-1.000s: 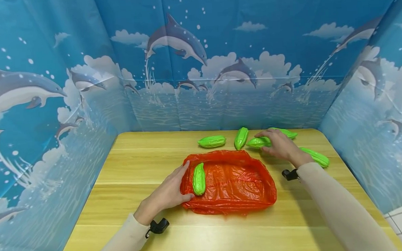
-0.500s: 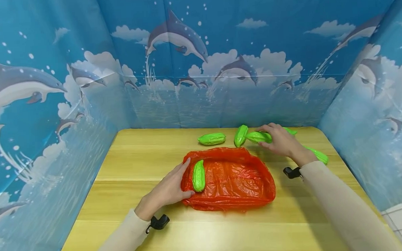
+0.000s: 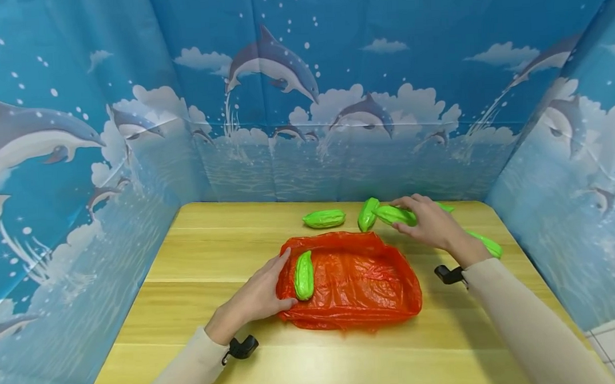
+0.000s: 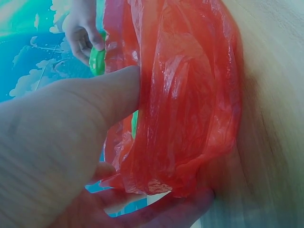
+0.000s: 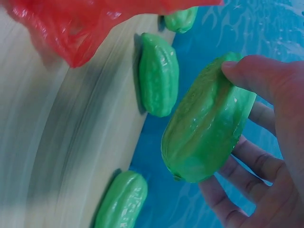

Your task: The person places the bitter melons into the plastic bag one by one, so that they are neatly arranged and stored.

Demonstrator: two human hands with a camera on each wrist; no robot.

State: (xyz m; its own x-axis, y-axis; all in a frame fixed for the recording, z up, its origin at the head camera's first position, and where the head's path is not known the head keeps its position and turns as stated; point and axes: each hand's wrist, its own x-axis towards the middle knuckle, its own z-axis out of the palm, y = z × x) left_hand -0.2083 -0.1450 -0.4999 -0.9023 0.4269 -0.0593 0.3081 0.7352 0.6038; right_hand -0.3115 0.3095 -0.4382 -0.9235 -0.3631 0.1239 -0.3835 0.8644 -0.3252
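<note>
My right hand [image 3: 430, 224] holds a green bitter melon [image 3: 391, 214] between thumb and fingers. In the right wrist view this bitter melon [image 5: 204, 128] is up off the table, its thumb side toward the camera. My left hand [image 3: 255, 289] grips the left end of an opened red plastic bag [image 3: 354, 316], with the thumb over its near rim and the fingers along the outside. In the left wrist view the thumb [image 4: 114, 92] presses at the bag's edge [image 4: 190, 95]. Another bitter melon [image 3: 304, 276] lies inside the bag at its left end.
Behind the bag, one bitter melon [image 3: 324, 218] lies sideways and another [image 3: 368, 214] points away. Two more, one at the right [image 3: 487, 244] and one farther back [image 3: 446, 207], are partly hidden by the right hand and arm. Dolphin-print curtains [image 3: 337, 156] enclose the wooden table [image 3: 189, 312].
The right hand has closed round the bitter melon and raised it from the table, tilting it slightly. The left hand stays at the bag's left end.
</note>
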